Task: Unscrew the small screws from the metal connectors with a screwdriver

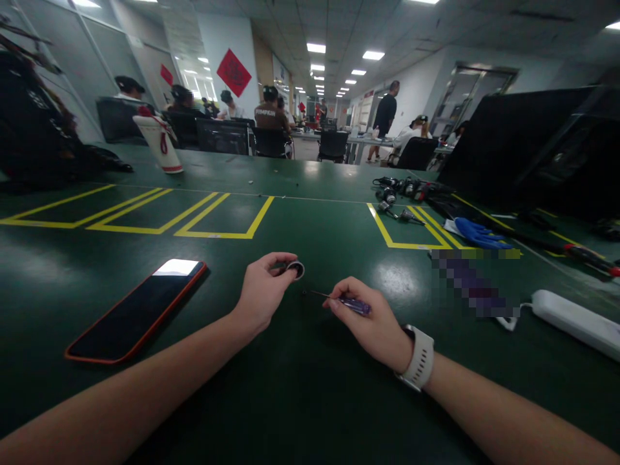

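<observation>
Between thumb and fingers, my left hand pinches a small round ring-shaped part with a pale rim and a dark middle. My right hand, with a light watch strap on its wrist, grips a small screwdriver by its purple handle. The thin shaft points left, below the round part and apart from it. A tiny dark piece shows at the shaft's tip; whether it is on the tip or lies on the table I cannot tell. The green table lies under both hands.
A phone in an orange-red case lies left of my arm. On the right are a blue glove, a white power strip and a tangle of dark cabled parts. A white cup stands back left. People sit beyond.
</observation>
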### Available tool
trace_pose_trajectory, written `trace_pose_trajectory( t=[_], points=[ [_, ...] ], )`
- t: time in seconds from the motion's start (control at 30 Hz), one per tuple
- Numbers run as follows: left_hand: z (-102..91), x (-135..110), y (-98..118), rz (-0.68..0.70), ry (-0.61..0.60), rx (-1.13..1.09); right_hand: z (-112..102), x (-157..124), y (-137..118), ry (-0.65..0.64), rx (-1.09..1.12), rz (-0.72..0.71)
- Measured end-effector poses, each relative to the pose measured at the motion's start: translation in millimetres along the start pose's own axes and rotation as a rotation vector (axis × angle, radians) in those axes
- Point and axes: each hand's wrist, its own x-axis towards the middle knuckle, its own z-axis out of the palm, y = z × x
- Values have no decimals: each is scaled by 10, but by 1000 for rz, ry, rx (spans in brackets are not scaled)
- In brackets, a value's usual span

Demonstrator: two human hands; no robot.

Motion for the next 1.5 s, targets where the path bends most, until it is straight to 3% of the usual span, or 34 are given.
trace_pose_trajectory(
  t=[0.27, 0.57, 0.77, 0.9, 1.1, 1.23, 1.33, 1.5],
  points=[
    [11, 4, -31, -5, -13, -6, 21, 24, 32, -62, -16, -16],
    [-7, 10, -78, -2, -28, -5, -56, 17, -58, 39, -154, 34],
    [-23, 20, -54, -8, -47, -38, -209, 45, -70, 48, -113, 120],
    [-38, 83, 62, -25, 47, -131, -266, 69, -55, 22, -23, 185],
    [-196, 335, 134, 32, 333, -232, -268, 71, -45, 11, 1, 174],
    [-297, 444, 111, 86, 401, -276, -273, 62, -49, 22, -18, 164],
    [-273, 407, 98, 41, 359, -267, -259, 68, -52, 34, 16, 184],
    [-122, 202, 86, -116, 166, -216, -179, 97, -18, 80, 220, 242]
  ],
)
